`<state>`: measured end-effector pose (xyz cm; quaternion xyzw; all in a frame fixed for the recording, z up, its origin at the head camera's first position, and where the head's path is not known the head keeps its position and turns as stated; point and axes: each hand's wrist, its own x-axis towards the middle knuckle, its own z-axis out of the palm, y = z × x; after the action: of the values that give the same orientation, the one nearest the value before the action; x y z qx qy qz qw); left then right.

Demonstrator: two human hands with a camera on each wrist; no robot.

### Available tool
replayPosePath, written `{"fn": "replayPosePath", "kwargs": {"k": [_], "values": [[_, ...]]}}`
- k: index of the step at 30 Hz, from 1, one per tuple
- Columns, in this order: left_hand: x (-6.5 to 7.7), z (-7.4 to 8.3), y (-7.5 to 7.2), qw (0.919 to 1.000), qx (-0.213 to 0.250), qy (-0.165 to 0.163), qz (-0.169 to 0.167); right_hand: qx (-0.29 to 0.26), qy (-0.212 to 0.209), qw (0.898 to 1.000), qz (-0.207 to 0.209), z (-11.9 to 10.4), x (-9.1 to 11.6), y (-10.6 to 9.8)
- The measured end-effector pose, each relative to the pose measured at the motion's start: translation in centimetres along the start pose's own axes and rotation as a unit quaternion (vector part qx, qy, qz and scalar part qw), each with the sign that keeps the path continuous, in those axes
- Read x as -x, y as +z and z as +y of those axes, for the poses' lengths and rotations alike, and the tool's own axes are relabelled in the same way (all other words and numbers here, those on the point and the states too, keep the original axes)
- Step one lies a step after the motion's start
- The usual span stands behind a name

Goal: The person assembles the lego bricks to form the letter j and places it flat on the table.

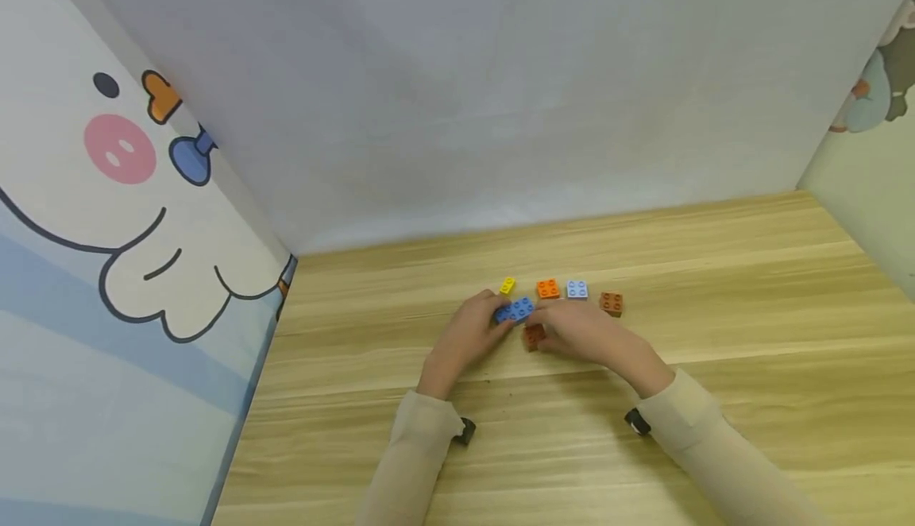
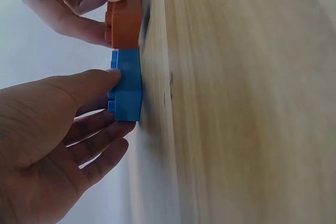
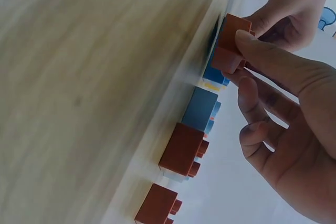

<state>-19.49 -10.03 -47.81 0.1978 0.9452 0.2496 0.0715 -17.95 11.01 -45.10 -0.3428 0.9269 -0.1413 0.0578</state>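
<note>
A long blue toy building brick (image 1: 522, 309) lies on the table with its studs up. My left hand (image 1: 468, 331) holds it, the thumb at the near side in the left wrist view and the other fingers around the far side. My right hand (image 1: 582, 331) pinches a reddish-brown brick (image 3: 231, 43) between thumb and fingers, just right of the blue brick (image 2: 128, 87). The held brown brick (image 1: 533, 337) seems slightly raised in the right wrist view. In the head view the right hand partly covers it.
Beyond the hands are a small yellow brick (image 1: 507, 285), an orange brick (image 1: 547, 288) and a light blue brick (image 1: 577, 289). Another brown brick (image 1: 611, 303) sits to the right. The right wrist view also shows a grey-blue brick (image 3: 199, 108). A white curtain (image 1: 543, 113) hangs behind the table.
</note>
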Motion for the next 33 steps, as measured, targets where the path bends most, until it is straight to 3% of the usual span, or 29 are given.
{"fn": "replayPosePath", "kwargs": {"k": [13,21,33], "values": [[1.2,0.1,-0.3,0.9983,0.007,0.044,-0.039,-0.063,0.01,0.998,0.017,0.5,1.6,-1.2],[1.6,0.5,-0.2,0.9953,0.013,0.071,-0.064,-0.054,0.003,0.998,0.032,1.0,1.8,-1.3],[1.8,0.5,-0.3,0.9943,0.01,0.085,-0.064,-0.046,-0.007,0.998,0.031,1.0,1.9,-1.2]]}}
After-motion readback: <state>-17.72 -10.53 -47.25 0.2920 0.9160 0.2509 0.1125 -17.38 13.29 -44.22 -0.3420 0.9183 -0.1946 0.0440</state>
